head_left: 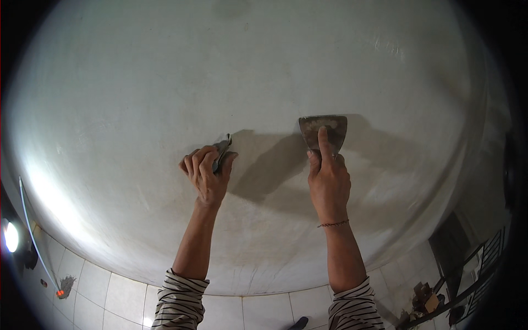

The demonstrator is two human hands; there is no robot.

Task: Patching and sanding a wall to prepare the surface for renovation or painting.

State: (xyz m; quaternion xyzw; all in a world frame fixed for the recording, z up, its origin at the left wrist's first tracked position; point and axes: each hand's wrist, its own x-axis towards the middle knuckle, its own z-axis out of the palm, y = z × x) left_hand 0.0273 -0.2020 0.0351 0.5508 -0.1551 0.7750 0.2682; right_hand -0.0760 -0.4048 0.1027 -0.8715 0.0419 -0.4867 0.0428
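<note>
A broad pale, smooth wall [137, 93] fills most of the view in front of me. My right hand [330, 184] is closed round a putty knife [333, 132], its index finger laid along the worn dark blade. The blade's wide edge points up and lies at or close to the wall; contact cannot be made out. To the left, my left hand [209, 170] pinches a thin, dark greenish piece [222, 152] between thumb and fingers. Seen nearly edge-on, its kind is unclear. Both forearms reach up from below in striped sleeves.
A bright lamp [11, 236] stands at the far left beside a pale blue cord [34, 242] ending near an orange glow. Below lies a tiled floor [126, 294]. At lower right are a dark metal railing [487, 258] and brown clutter [426, 300].
</note>
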